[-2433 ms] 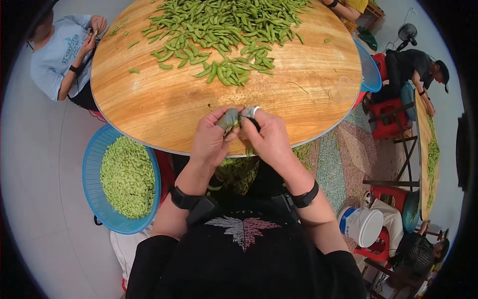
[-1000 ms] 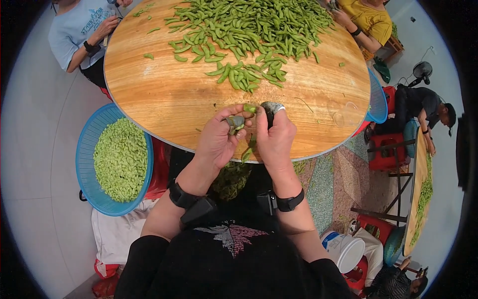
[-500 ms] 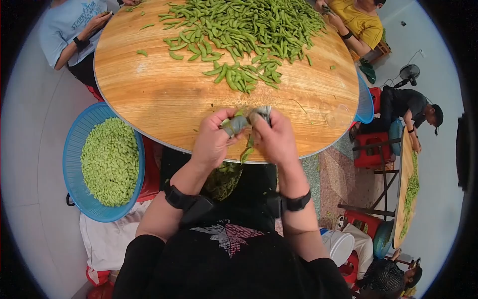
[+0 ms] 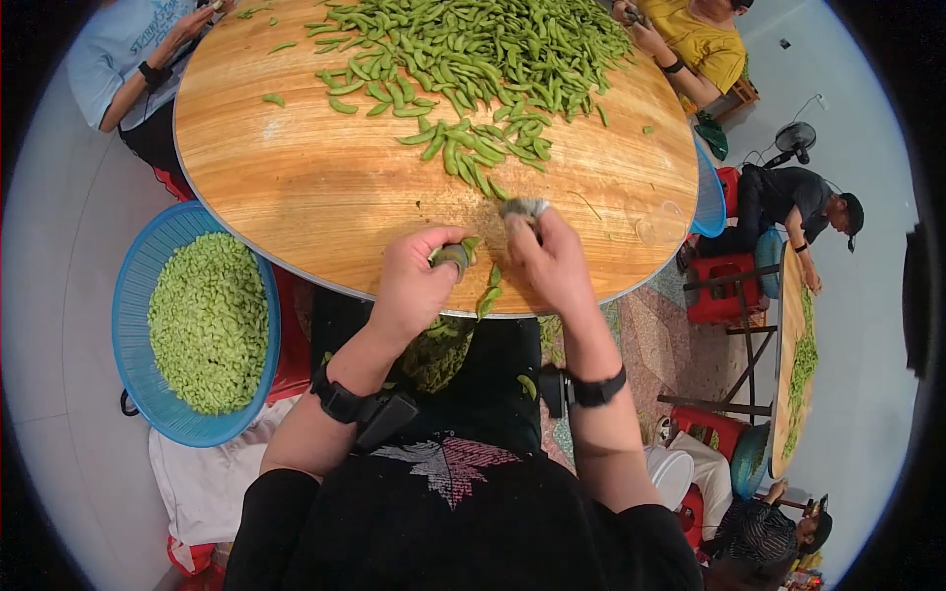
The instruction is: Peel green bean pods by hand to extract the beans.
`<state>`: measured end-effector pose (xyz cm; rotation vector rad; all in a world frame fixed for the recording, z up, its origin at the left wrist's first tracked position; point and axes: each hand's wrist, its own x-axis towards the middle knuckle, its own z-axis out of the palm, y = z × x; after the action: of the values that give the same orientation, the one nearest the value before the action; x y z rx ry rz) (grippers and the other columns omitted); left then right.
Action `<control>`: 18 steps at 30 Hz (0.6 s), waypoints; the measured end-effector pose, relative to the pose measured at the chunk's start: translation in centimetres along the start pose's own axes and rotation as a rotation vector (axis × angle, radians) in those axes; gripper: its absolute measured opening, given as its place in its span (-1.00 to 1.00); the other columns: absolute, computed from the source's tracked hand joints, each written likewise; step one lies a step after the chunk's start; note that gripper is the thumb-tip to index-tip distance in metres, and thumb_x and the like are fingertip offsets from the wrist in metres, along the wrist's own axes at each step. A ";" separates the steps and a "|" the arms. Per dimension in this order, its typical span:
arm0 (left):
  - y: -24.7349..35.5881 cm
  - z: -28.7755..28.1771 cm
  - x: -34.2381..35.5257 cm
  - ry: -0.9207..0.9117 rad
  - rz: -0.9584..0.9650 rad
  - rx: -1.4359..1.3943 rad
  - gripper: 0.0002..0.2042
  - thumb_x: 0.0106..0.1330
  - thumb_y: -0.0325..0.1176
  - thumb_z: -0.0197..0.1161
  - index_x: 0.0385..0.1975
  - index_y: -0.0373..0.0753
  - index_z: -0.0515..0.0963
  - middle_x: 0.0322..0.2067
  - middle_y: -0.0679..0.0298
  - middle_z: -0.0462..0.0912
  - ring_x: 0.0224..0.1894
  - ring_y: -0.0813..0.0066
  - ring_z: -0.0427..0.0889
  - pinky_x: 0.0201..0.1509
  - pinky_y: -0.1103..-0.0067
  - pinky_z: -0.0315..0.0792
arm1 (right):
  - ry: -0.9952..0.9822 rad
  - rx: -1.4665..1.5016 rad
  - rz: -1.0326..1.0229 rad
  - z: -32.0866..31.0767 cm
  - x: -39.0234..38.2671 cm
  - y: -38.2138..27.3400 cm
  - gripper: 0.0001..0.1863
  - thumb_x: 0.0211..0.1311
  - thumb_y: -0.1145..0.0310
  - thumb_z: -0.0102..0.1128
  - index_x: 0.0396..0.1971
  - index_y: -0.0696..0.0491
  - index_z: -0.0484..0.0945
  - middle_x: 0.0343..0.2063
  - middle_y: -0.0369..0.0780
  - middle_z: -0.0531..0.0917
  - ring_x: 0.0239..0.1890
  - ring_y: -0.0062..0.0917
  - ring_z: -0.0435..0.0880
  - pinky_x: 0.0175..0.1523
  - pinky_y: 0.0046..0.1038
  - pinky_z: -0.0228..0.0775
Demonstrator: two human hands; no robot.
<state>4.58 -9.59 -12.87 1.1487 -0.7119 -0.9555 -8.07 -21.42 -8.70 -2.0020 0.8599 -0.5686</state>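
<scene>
My left hand [image 4: 414, 281] is closed above the near edge of the round wooden table [image 4: 266, 212]. A grey-green wrap covers a fingertip, and a bit of green soybean pod [image 4: 471, 243] shows between thumb and fingers. My right hand [image 4: 547, 256] reaches toward the near end of the green soybean pods [image 4: 473, 153]. Its wrapped fingertip is beside the closest pod [image 4: 498, 189]; blur hides whether the fingers grip it. Between my hands, green pod pieces [image 4: 490, 293] hang at the table's edge. Another pod piece [image 4: 530, 386] is over my lap.
A blue basket [image 4: 128, 325] of shelled green beans stands left of my lap. A clear round lid [image 4: 658, 227] lies on the table at right. Co-workers in blue [image 4: 113, 59] and yellow [image 4: 714, 49] sit across. A white bucket [image 4: 670, 478] stands at lower right.
My hands have drawn apart. My right hand has moved forward toward the pods, while my left has shifted slightly left. A pod piece now shows over my lap.
</scene>
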 end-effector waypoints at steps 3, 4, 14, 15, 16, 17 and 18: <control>0.3 1.0 -0.6 0.027 0.168 0.302 -0.75 0.09 -0.65 0.03 -0.24 -0.35 0.54 -0.45 0.33 0.58 -0.43 0.65 0.48 -0.31 0.66 0.38 | 0.048 0.314 -0.050 1.2 -2.9 0.4 -0.81 0.18 0.37 0.14 -0.29 0.16 0.49 -0.64 -0.39 0.49 -0.58 -0.75 0.40 -0.50 -0.57 0.27; 0.8 0.9 -0.8 0.037 0.128 0.381 -0.80 0.10 -0.61 0.08 -0.27 -0.34 0.55 -0.46 0.32 0.59 -0.44 0.64 0.49 -0.32 0.64 0.39 | 0.003 0.213 -0.018 1.1 -3.1 0.6 -0.83 0.18 0.37 0.14 -0.32 0.16 0.50 -0.61 -0.39 0.50 -0.58 -0.75 0.40 -0.49 -0.58 0.27; 2.6 -1.7 -1.0 -0.036 -0.116 -0.221 -0.83 0.16 -0.49 0.19 -0.25 -0.35 0.53 -0.50 0.39 0.51 -0.54 0.78 0.33 -0.54 0.81 0.15 | 0.144 -0.467 -0.219 -0.5 3.0 0.7 -0.78 0.11 0.34 0.17 -0.33 0.19 0.52 -0.60 -0.13 0.58 -0.56 -0.31 0.56 -0.42 -0.41 0.36; 2.5 -1.3 -0.9 -0.073 -0.104 -0.249 -0.82 0.18 -0.51 0.17 -0.22 -0.35 0.52 -0.48 0.38 0.49 -0.52 0.77 0.34 -0.54 0.81 0.16 | 0.095 -0.602 -0.181 0.0 3.2 0.5 -0.74 0.09 0.30 0.19 -0.35 0.21 0.50 -0.57 -0.06 0.58 -0.50 -0.20 0.57 -0.40 -0.33 0.37; 2.5 -0.9 -0.9 -0.068 -0.105 -0.249 -0.82 0.18 -0.51 0.17 -0.22 -0.35 0.52 -0.48 0.38 0.49 -0.52 0.77 0.34 -0.54 0.81 0.16 | 0.037 -0.736 -0.146 0.3 3.4 0.5 -0.70 0.07 0.26 0.22 -0.38 0.22 0.49 -0.55 0.01 0.59 -0.43 -0.08 0.57 -0.37 -0.25 0.38; 2.7 -0.5 -0.8 -0.037 -0.098 -0.291 -0.81 0.19 -0.53 0.14 -0.20 -0.35 0.51 -0.46 0.38 0.48 -0.50 0.77 0.34 -0.53 0.82 0.15 | 0.034 -0.736 -0.147 0.3 3.1 0.7 -0.70 0.07 0.26 0.22 -0.38 0.22 0.49 -0.55 0.01 0.59 -0.43 -0.08 0.57 -0.37 -0.25 0.38; 2.8 0.0 -0.7 -0.007 -0.092 -0.333 -0.80 0.20 -0.54 0.12 -0.17 -0.35 0.50 -0.45 0.38 0.47 -0.49 0.76 0.34 -0.53 0.84 0.14 | 0.050 -0.533 -0.141 0.2 2.4 1.0 -0.70 0.06 0.28 0.22 -0.35 0.23 0.48 -0.58 0.01 0.57 -0.47 -0.12 0.58 -0.39 -0.27 0.38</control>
<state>4.94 -8.62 -10.18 0.8902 -0.4855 -1.1099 -6.68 -23.53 -9.48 -2.5552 0.9792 -0.5046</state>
